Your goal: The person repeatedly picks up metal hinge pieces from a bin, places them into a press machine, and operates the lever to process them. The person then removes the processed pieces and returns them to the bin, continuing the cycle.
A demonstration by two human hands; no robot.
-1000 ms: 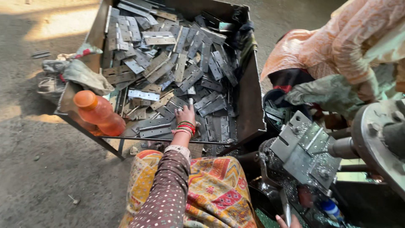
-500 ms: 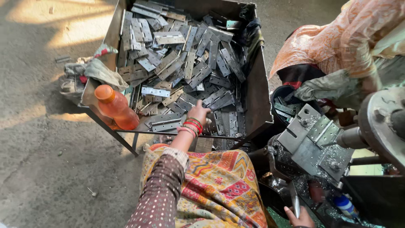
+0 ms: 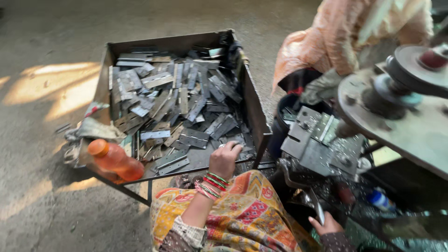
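Your left hand is down in the near edge of the metal tray, fingers curled over the loose hinge plates. It's knuckles up, so I can't tell if it actually has one pinched or is just resting on the pile. Red and green bangles sit on that wrist, sleeve pushed back above them.

Your right hand is low at the bottom of the frame, partly cut off, fingers closed around a thin metal lever that sticks up from under the machine.

The plates fill most of the tray, heaped thickest at the middle and far side, thinner at the near edge where your left hand is. An orange plastic bottle lies tilted at the tray's near left corner, beside a bundle of rags.

To the right, the press fixture holds a plate, with a large pulley wheel above it. Another person in an orange garment works across from you, gloved hand near the fixture.
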